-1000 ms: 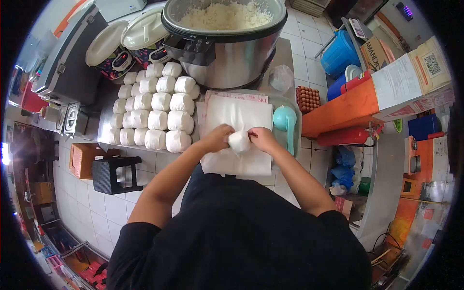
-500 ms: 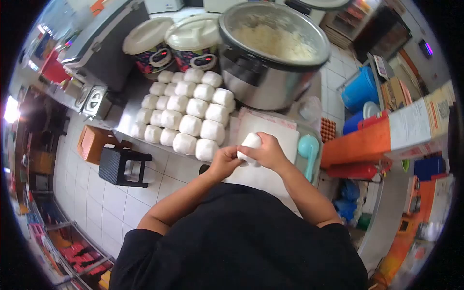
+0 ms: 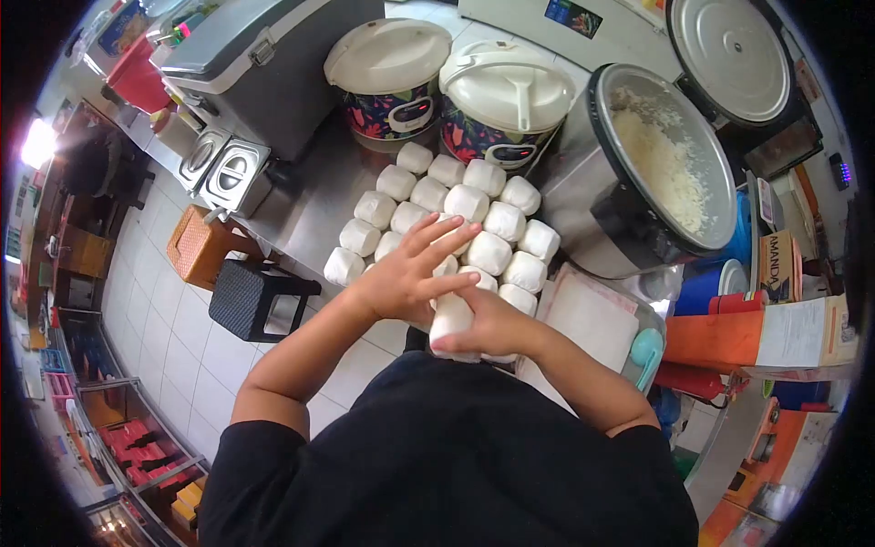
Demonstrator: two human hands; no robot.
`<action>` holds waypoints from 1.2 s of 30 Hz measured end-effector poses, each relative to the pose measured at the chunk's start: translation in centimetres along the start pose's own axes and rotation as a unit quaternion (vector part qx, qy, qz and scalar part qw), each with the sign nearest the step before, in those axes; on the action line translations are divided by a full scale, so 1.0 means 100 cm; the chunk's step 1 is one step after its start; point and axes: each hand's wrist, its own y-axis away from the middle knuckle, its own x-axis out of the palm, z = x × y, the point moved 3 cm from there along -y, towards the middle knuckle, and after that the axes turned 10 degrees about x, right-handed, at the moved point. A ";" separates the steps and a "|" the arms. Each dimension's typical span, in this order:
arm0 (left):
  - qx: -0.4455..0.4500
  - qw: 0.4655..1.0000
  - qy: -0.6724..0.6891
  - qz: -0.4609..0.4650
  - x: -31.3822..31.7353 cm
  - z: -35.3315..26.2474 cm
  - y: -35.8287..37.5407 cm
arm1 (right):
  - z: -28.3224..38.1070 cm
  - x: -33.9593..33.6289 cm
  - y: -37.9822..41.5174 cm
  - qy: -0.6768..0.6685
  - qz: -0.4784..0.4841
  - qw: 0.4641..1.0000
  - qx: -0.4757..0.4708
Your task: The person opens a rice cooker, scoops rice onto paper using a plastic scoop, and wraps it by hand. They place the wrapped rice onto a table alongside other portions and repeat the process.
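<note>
My right hand (image 3: 497,324) is closed around a white paper-wrapped rice bundle (image 3: 451,319), low at the near edge of the table. Right beside it, my left hand (image 3: 401,278) is open with its fingers spread, reaching over the other bundles. Those wrapped bundles (image 3: 488,252) stand in stacked rows on the metal table, and my left hand hides part of them. A stack of white wrapping paper (image 3: 583,314) with a pink printed edge lies to the right of my right hand.
A large rice cooker (image 3: 583,173) with cooked rice (image 3: 661,164) stands behind the paper. Two lidded patterned cookers (image 3: 387,100) are at the back, beside a grey cool box (image 3: 237,46). A turquoise scoop (image 3: 646,351) lies at right; a black stool (image 3: 255,301) stands left.
The view has turned left. Both hands have moved from above the paper stack to the rows of bundles. My left hand has let go of the bundle and spread its fingers.
</note>
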 end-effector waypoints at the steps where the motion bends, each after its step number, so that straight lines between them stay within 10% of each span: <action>1: -0.031 0.997 -0.050 0.055 -0.004 0.007 0.009 | -0.003 0.002 -0.018 0.019 -0.012 1.000 0.016; 3: -0.059 0.988 -0.090 0.113 -0.008 0.018 0.034 | 0.006 0.003 -0.040 0.038 -0.077 0.994 0.069; 5: -0.352 0.934 0.002 -0.069 -0.010 0.035 0.082 | 0.009 0.016 -0.055 0.052 -0.083 0.988 0.122; 10: -0.341 0.927 0.154 0.007 0.002 -0.010 0.153 | -0.043 0.084 -0.076 0.317 -0.161 0.935 -0.012; 18: -0.577 0.707 0.375 -0.162 0.081 -0.041 0.186 | -0.052 0.083 -0.077 0.356 -0.273 0.891 -0.069; 24: -0.438 0.888 0.059 0.124 0.060 -0.038 0.138 | -0.050 0.042 -0.055 0.256 -0.293 0.915 -0.102; 36: -0.473 0.872 0.008 0.126 0.069 -0.035 0.110 | -0.130 -0.065 0.182 0.125 -0.474 0.869 0.075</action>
